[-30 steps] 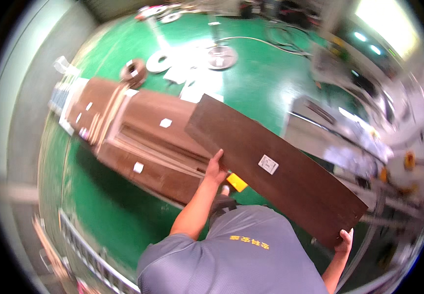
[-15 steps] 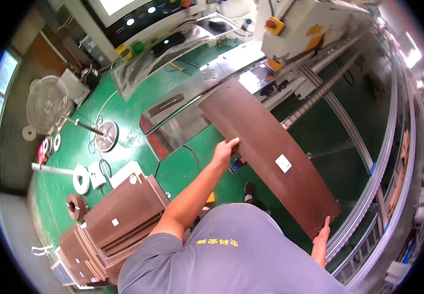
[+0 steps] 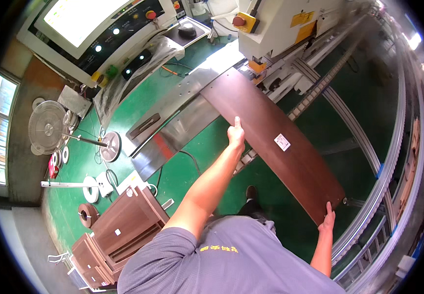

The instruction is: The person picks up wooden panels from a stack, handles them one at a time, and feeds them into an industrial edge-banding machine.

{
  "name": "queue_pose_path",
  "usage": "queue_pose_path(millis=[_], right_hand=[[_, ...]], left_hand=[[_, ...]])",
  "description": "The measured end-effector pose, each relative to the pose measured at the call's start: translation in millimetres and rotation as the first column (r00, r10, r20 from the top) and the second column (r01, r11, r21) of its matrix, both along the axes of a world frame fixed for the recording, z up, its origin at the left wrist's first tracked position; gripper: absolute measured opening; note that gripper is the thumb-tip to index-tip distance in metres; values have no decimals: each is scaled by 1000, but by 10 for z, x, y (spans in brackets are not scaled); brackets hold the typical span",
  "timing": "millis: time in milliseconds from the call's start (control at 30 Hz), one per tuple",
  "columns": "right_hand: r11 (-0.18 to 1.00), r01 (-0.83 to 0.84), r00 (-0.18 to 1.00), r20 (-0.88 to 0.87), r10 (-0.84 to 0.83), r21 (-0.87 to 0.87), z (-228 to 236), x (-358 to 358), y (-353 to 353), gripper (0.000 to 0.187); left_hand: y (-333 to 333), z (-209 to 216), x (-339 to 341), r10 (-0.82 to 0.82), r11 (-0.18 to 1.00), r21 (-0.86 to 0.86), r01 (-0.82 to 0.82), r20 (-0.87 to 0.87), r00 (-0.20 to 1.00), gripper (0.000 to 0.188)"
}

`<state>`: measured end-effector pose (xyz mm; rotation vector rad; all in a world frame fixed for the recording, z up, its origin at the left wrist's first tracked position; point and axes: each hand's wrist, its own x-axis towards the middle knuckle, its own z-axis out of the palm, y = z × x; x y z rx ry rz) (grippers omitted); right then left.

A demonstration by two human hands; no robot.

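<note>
A long dark brown board [image 3: 266, 142] with a white label [image 3: 282, 142] reaches from the metal machine table [image 3: 192, 117] toward my right side. My left hand [image 3: 236, 134] grips its left edge, thumb on top and the other fingers hidden below. At the near right end, my right hand [image 3: 326, 220] holds the board's corner, with fingers showing along the edge. The board's far end lies over the metal table, close to the machine head [image 3: 280, 29].
A control panel with a bright screen [image 3: 82, 19] stands far left. A red stop button [image 3: 239, 21] sits on the machine. Stacked brown boards [image 3: 129, 220] and a standing fan [image 3: 48, 127] are at left. A curved metal rail frame [image 3: 393, 147] runs along the right.
The view has shifted, showing more of the screen. Both hands keep hold of the board. My left arm reaches a little farther forward, with its thumb now lying more lengthwise on the board.
</note>
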<state>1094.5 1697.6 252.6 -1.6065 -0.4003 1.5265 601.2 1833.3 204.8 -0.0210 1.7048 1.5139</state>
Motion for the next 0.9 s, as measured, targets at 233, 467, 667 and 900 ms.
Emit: queue_pose_path(millis=[233, 467, 667, 900], right_hand=[[998, 36, 988, 150, -28, -51, 52, 80, 370, 58], [1000, -4, 997, 83, 6, -24, -18, 405, 1005, 58], [998, -16, 988, 151, 24, -54, -131, 751, 1639, 63], [996, -71, 993, 91, 75, -50, -171, 1065, 2491, 68]], left_hand=[[453, -6, 295, 65, 976, -183, -120, -285, 956, 67], [1081, 79, 584, 39, 967, -224, -122, -342, 939, 65], [1708, 82, 919, 184, 980, 17, -197, -445, 877, 68], [2563, 109, 1189, -39, 984, -177, -35, -402, 915, 58]])
